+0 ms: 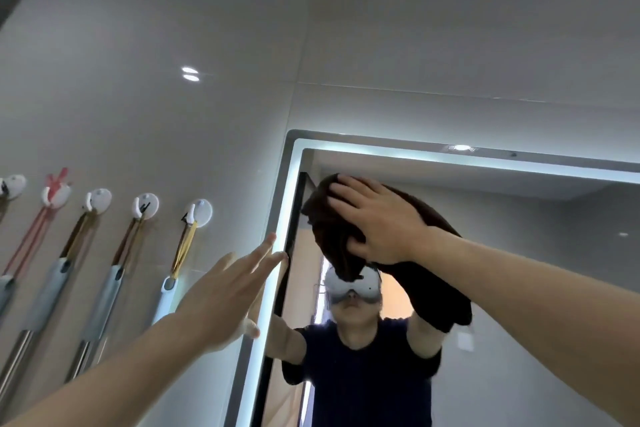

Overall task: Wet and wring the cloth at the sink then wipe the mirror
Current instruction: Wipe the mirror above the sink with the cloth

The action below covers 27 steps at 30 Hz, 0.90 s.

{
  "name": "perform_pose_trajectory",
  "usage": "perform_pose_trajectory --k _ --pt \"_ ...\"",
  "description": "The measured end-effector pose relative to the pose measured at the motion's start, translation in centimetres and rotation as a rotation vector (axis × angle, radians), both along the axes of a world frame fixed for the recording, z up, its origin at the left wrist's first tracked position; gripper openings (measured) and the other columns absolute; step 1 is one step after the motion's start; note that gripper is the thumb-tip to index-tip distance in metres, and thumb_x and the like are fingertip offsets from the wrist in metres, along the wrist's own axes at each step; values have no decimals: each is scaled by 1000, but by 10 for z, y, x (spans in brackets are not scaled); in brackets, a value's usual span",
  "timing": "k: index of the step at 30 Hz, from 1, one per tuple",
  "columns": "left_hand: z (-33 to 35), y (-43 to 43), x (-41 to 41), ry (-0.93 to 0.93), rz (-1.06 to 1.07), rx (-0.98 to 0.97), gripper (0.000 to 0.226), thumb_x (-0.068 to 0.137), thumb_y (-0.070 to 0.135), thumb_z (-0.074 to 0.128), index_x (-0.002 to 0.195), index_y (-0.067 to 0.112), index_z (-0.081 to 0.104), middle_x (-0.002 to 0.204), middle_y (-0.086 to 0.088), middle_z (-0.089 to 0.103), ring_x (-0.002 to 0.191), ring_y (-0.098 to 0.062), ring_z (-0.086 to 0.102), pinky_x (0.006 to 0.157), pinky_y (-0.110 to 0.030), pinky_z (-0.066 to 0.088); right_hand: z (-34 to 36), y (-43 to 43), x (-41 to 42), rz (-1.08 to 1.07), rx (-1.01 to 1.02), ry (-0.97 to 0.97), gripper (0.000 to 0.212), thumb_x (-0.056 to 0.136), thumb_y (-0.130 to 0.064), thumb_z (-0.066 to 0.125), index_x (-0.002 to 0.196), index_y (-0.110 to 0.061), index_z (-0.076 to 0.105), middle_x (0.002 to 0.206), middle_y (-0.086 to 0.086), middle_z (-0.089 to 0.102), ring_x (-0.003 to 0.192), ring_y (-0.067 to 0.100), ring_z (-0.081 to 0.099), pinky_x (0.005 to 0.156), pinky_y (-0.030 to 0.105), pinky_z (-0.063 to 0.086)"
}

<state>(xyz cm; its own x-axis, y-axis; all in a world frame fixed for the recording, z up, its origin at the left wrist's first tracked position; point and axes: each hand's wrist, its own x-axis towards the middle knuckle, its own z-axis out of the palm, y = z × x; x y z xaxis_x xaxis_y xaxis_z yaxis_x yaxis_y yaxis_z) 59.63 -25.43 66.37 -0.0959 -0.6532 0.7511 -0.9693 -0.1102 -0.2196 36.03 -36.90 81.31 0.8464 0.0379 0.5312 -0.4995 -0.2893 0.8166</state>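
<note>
One dark cloth (pixel 332 236), bunched, is pressed flat to the mirror (pixel 519 253) near its upper left corner, about 10 o'clock on the glass; a tail hangs toward 5 o'clock. Right hand (pixel 377 218) lies palm-down on it, fingers spread with the thumb tucked round the lower fold, so pressing rather than clamping, likely to spread wiping pressure. Left hand (pixel 228 295) is open, fingers apart, holding nothing, fingertips on the lit mirror frame (pixel 277 236) at 9 o'clock, probably bracing for the high reach. Wall hooks (pixel 199 213) with hanging handled tools (pixel 104 298) sit well apart at 9 o'clock. Sink not in view; wiping stage, judged under way
</note>
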Motion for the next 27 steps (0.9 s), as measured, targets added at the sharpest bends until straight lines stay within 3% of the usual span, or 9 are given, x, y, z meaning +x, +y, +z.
perform_pose_trajectory --k 4,9,12,16,22,25,27 --pt "-1 -1 -3 19 33 -23 116 84 51 75 160 34 -11 164 9 -34 144 -26 32 121 -35 24 43 12 56 52 87 -257 78 85 -47 46 156 -16 35 165 9 31 155 30 21 127 46 15" --pt "-2 -5 5 21 21 -22 118 80 51 79 160 34 -7 166 9 -30 150 -21 24 125 -44 19 45 17 100 90 107 -397 74 89 -45 48 157 -20 30 165 8 30 156 32 17 127 49 14" --pt "-1 -6 8 0 28 -20 123 77 55 79 159 37 -10 166 9 -30 150 -20 25 124 -44 20 27 19 95 88 112 -311 75 89 -45 46 157 -19 31 165 8 30 156 32 17 127 50 14" --pt "2 0 4 -28 102 24 127 77 60 76 156 38 -21 166 5 -30 149 -24 24 123 -43 19 -25 13 54 84 109 -67 74 84 -47 45 151 -17 44 159 11 43 152 35 29 124 54 23" --pt "16 7 -34 -78 209 54 99 82 36 68 155 20 3 168 -10 0 154 -31 7 126 -48 12 -109 -5 -50 4 79 42 70 88 -48 48 152 -20 43 161 10 40 155 35 23 126 51 15" --pt "28 -6 -75 -165 79 -24 86 80 46 52 151 17 12 164 -11 15 154 -35 10 124 -53 18 -154 -18 -114 -43 108 51 72 86 -50 52 151 -21 44 161 9 40 156 35 21 125 53 20" --pt "33 -21 -107 -207 4 -47 88 77 54 46 153 21 15 167 -11 10 155 -36 6 124 -55 17 -177 -26 -159 -89 130 10 74 82 -48 57 149 -18 48 159 11 43 154 36 25 123 54 23"
